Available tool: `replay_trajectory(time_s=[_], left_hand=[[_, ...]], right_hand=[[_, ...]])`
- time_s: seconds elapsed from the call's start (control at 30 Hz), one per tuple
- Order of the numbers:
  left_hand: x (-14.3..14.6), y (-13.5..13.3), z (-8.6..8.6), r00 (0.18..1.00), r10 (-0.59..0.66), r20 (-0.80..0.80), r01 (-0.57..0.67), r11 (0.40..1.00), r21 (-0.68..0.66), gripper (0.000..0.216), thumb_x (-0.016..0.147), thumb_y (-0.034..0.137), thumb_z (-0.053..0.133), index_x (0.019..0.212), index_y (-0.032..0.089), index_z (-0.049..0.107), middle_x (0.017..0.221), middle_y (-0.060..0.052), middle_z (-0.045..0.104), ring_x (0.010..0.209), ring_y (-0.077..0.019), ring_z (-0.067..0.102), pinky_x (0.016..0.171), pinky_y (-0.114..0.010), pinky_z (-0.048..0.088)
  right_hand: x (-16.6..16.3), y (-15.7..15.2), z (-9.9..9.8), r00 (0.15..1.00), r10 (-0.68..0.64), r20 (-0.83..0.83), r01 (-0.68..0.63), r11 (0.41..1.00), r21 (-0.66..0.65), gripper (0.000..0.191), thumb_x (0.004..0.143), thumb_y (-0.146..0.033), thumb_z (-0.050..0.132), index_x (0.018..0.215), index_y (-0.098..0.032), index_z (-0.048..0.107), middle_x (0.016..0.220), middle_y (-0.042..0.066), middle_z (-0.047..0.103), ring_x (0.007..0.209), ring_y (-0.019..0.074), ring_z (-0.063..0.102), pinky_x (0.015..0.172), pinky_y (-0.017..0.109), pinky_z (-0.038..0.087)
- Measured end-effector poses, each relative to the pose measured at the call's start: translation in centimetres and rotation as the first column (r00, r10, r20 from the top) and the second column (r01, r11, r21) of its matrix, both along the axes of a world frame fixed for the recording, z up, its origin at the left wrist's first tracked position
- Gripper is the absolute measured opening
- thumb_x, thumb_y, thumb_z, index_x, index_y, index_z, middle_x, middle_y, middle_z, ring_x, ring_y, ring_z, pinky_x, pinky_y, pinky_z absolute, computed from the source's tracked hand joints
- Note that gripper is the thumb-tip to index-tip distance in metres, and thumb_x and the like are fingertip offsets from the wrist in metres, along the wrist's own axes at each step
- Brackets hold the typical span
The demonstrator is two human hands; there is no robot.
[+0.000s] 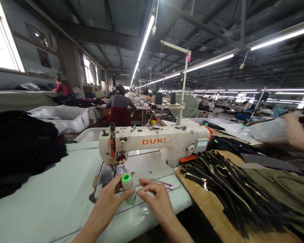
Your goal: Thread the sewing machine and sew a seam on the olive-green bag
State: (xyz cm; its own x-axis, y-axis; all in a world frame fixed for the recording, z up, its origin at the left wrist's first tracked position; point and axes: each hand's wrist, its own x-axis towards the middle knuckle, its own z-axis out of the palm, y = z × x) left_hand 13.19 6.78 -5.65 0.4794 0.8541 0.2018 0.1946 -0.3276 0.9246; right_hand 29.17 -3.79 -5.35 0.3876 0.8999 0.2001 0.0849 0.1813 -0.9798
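My left hand (110,197) is wrapped round a spool of pale thread (128,189) with a bright green core, held upright over the front of the sewing table (73,189). Just right of the spool, my right hand (155,197) pinches thumb and fingertips together; anything between them is too fine to make out. Behind both hands stands a white sewing machine (152,143) with orange "DUKI" lettering. Its needle area is right behind the spool. Thread snips (166,185) with a pinkish handle lie on the table by my right hand.
Black zippers (218,179) with gold teeth are heaped on a brown board (200,199) at right, beside olive fabric (276,189). Dark cloth (17,152) is piled at left near a white bin (63,116). A thread stand (184,84) rises behind the machine. Another person's arm (297,133) reaches in at right.
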Motion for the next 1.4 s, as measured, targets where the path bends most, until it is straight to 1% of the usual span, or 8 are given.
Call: replay_trajectory(time_s=[0.1, 0.27, 0.57, 0.8, 0.97, 1.07, 1.27, 1.4], left_hand=[[-0.2, 0.3, -0.4, 0.998, -0.023, 0.063, 0.027, 0.998, -0.064, 0.061, 0.062, 0.047, 0.077, 0.113, 0.016, 0.062, 0.113, -0.009, 0.069, 0.103, -0.0318, 0.065, 0.097, -0.043, 0.049], [-0.3, -0.2, -0.2, 0.987, -0.067, 0.146, 0.088, 0.986, -0.14, 0.059, 0.059, 0.045, 0.081, 0.106, 0.014, 0.064, 0.102, -0.008, 0.072, 0.097, -0.0316, 0.067, 0.091, -0.038, 0.054], [-0.9, -0.6, 0.2, 0.964, -0.078, 0.255, 0.14, 0.962, -0.234, 0.058, 0.069, 0.048, 0.077, 0.113, 0.015, 0.059, 0.118, -0.011, 0.068, 0.113, -0.0298, 0.062, 0.095, -0.035, 0.052], [-0.8, -0.3, 0.6, 0.959, -0.099, 0.265, 0.157, 0.965, -0.21, 0.052, 0.068, 0.045, 0.079, 0.107, 0.016, 0.059, 0.103, -0.007, 0.07, 0.102, -0.0252, 0.064, 0.088, -0.029, 0.052], [-0.7, -0.9, 1.0, 0.961, -0.067, 0.27, 0.123, 0.973, -0.194, 0.047, 0.069, 0.041, 0.078, 0.105, 0.018, 0.059, 0.096, -0.003, 0.069, 0.095, -0.0212, 0.063, 0.083, -0.024, 0.051], [-0.5, -0.7, 0.9, 0.964, -0.064, 0.257, 0.111, 0.978, -0.175, 0.045, 0.072, 0.043, 0.074, 0.106, 0.018, 0.058, 0.097, -0.003, 0.068, 0.095, -0.0215, 0.062, 0.082, -0.025, 0.05], [0.5, 0.2, 0.2, 0.985, -0.087, 0.146, 0.098, 0.993, -0.072, 0.044, 0.071, 0.041, 0.072, 0.105, 0.017, 0.058, 0.095, -0.005, 0.066, 0.089, -0.0237, 0.062, 0.079, -0.03, 0.049], [1.5, 0.2, 0.4, 0.993, -0.094, 0.073, 0.093, 0.996, 0.01, 0.042, 0.076, 0.051, 0.064, 0.1, 0.016, 0.058, 0.093, -0.007, 0.066, 0.086, -0.0251, 0.062, 0.078, -0.033, 0.049]], right_hand=[[-1.0, -0.4, 0.0, 0.999, 0.038, -0.006, -0.038, 0.999, 0.002, 0.002, 0.069, -0.025, 0.076, 0.069, -0.023, 0.077, 0.109, 0.007, 0.072, 0.104, 0.0267, 0.065, 0.098, 0.037, 0.042], [-2.3, -0.6, 0.3, 0.999, -0.034, -0.014, 0.035, 0.994, 0.101, 0.004, 0.072, -0.025, 0.074, 0.072, -0.024, 0.078, 0.088, 0.005, 0.074, 0.089, 0.0228, 0.067, 0.087, 0.032, 0.047], [-1.6, -1.1, -0.1, 0.992, -0.003, -0.129, 0.02, 0.991, 0.136, 0.019, 0.076, -0.039, 0.074, 0.071, -0.02, 0.075, 0.086, 0.007, 0.071, 0.09, 0.0227, 0.065, 0.084, 0.031, 0.046], [-2.8, -0.7, -0.2, 0.994, -0.076, -0.074, 0.084, 0.99, 0.115, 0.015, 0.073, -0.036, 0.076, 0.068, -0.022, 0.076, 0.104, 0.008, 0.071, 0.103, 0.0257, 0.063, 0.096, 0.035, 0.041], [-2.6, -0.5, -0.9, 0.983, 0.01, -0.185, 0.001, 0.998, 0.057, 0.027, 0.07, -0.044, 0.078, 0.071, -0.017, 0.076, 0.075, 0.008, 0.073, 0.074, 0.0222, 0.066, 0.072, 0.029, 0.048], [-2.3, -0.8, -0.8, 0.981, -0.014, -0.193, 0.025, 0.998, 0.054, 0.032, 0.069, -0.047, 0.079, 0.069, -0.016, 0.075, 0.074, 0.007, 0.073, 0.073, 0.0201, 0.065, 0.07, 0.026, 0.047], [-1.3, -1.7, 1.6, 0.97, 0.056, -0.236, -0.046, 0.998, 0.047, 0.03, 0.073, -0.046, 0.077, 0.075, -0.016, 0.074, 0.082, 0.007, 0.073, 0.083, 0.0192, 0.065, 0.08, 0.026, 0.047], [-1.1, -0.9, 3.3, 0.997, -0.022, -0.078, 0.025, 0.999, 0.044, 0.035, 0.074, -0.048, 0.074, 0.075, -0.013, 0.073, 0.076, 0.008, 0.072, 0.074, 0.0193, 0.064, 0.071, 0.027, 0.048]])
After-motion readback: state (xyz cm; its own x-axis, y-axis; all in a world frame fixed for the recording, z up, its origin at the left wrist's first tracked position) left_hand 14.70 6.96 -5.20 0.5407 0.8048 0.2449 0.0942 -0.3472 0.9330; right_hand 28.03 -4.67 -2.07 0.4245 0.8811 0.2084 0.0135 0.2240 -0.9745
